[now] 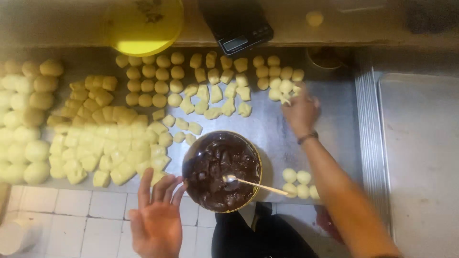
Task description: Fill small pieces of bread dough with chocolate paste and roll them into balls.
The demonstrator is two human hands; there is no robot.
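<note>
Dough everywhere on this metal surface (pixel 330 138). Far left are rounded dough balls (pixel 24 119), then a big heap of cut dough pieces (pixel 107 143) spreading toward the middle.

The left hand (pixel 155 217) hovers near the front edge, palm open, fingers spread, holding nothing, its fingertips just beside the bowl of dark chocolate filling (pixel 222 169). A spoon (pixel 253 184) sits in the filling, handle sticking out to the right. I'd say that's the risk: a bump from that open hand or the other forearm could tip the bowl or flick the spoon off the edge, since it sits right at the front.

The right hand (pixel 300 111) reaches far across with the arm stretched out, fingers pinched on a small dough piece (pixel 287 99) at the back cluster of dough rounds (pixel 277 76). It's blurred, so the grip looks loose to me and the piece could drop.
</note>
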